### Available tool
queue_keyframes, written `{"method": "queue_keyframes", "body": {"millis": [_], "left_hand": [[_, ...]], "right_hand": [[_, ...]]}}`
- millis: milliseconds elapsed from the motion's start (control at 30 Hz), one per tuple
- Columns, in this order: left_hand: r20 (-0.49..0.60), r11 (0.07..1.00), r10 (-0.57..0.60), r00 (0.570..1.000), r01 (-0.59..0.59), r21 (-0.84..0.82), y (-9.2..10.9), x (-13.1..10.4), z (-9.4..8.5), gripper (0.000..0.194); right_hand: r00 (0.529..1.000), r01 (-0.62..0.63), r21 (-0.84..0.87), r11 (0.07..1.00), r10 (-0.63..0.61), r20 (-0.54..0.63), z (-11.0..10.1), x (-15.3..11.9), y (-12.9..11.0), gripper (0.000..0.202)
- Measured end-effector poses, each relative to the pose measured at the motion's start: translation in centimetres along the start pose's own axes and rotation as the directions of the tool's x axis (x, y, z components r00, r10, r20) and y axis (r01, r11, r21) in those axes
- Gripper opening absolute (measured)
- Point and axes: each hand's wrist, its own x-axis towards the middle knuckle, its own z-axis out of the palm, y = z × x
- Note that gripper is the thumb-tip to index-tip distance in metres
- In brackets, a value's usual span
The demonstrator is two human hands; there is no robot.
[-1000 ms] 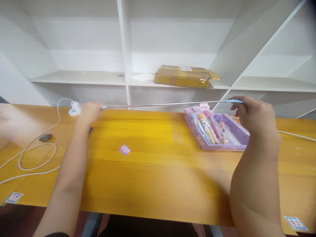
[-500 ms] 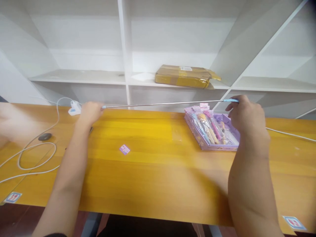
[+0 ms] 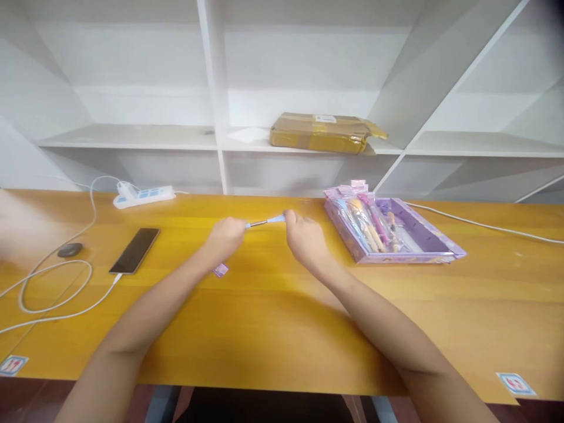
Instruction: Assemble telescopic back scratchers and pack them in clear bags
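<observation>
Between my two hands, above the middle of the desk, is a thin telescopic rod (image 3: 259,224) with light blue ends and a short silver stretch in between. My left hand (image 3: 226,237) is closed round its left end. The fingers of my right hand (image 3: 304,235) grip the other blue end. What lies inside both fists is hidden. A small purple card (image 3: 221,270) lies on the desk just below my left hand, partly covered by it. To the right of my right hand stands a purple box (image 3: 434,257) with several wrapped, pen-like items (image 3: 368,223) in its left part.
On the yellow desk (image 3: 273,341), a phone (image 3: 134,251) with a white cable, a black mouse-like object (image 3: 69,250) and a power strip (image 3: 145,197) lie to the left. A taped cardboard package (image 3: 321,133) rests on the white shelf (image 3: 154,138) behind.
My hands have come together from far apart, and the long rod between them has collapsed to a short length. The phone, power strip and more of the purple box now show.
</observation>
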Motion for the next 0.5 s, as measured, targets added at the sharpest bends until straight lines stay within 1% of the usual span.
{"method": "queue_keyframes", "body": {"millis": [33, 100, 167, 200, 233, 267, 300, 333, 367, 433, 500], "left_hand": [[0.009, 1.000, 0.010, 1.000, -0.010, -0.007, 0.2, 0.0, 0.2, 0.034], [0.025, 1.000, 0.019, 1.000, -0.019, -0.019, -0.1, 0.1, 0.1, 0.033], [0.031, 0.999, 0.015, 0.999, -0.014, -0.030, -0.7, 0.3, -0.2, 0.031], [0.028, 0.999, 0.004, 1.000, -0.002, -0.049, -1.0, 0.4, -0.3, 0.030], [0.019, 0.997, -0.011, 1.000, 0.012, -0.077, -1.2, 0.5, -0.3, 0.028], [0.002, 0.993, -0.030, 1.000, 0.030, -0.113, -1.4, 0.6, -0.2, 0.026], [-0.019, 0.987, -0.049, 0.999, 0.046, -0.151, -1.5, 0.7, 0.0, 0.024], [-0.041, 0.980, -0.066, 0.997, 0.057, -0.190, -1.6, 0.8, 0.2, 0.023], [-0.058, 0.972, -0.079, 0.995, 0.064, -0.226, -1.8, 0.9, 0.6, 0.023], [-0.072, 0.956, -0.090, 0.993, 0.066, -0.286, -2.0, 1.2, 1.3, 0.024], [-0.068, 0.940, -0.086, 0.994, 0.058, -0.335, -2.1, 1.4, 2.0, 0.029]], "right_hand": [[0.999, 0.031, 0.003, 1.000, -0.031, 0.009, 0.2, -0.1, -0.7, 0.033], [0.996, 0.083, 0.023, 0.996, -0.084, 0.039, 0.4, -0.2, -0.5, 0.031], [0.991, 0.099, 0.083, 0.992, -0.106, 0.077, 0.4, 0.1, 1.1, 0.031], [0.991, 0.079, 0.118, 0.990, -0.091, 0.101, 0.5, 0.3, 2.2, 0.035], [0.990, 0.027, 0.148, 0.989, -0.046, 0.133, 0.8, 0.6, 3.3, 0.039], [0.985, -0.054, 0.163, 0.985, 0.026, 0.172, 1.2, 0.9, 4.4, 0.041], [0.970, -0.152, 0.162, 0.975, 0.115, 0.214, 1.8, 1.3, 5.3, 0.041], [0.942, -0.260, 0.150, 0.954, 0.217, 0.257, 2.6, 1.6, 6.2, 0.042], [0.914, -0.335, 0.137, 0.932, 0.286, 0.288, 3.5, 1.9, 6.9, 0.044], [0.868, -0.427, 0.129, 0.895, 0.365, 0.336, 5.5, 2.5, 7.9, 0.050], [0.849, -0.460, 0.158, 0.874, 0.381, 0.365, 7.3, 2.9, 8.6, 0.056]]}}
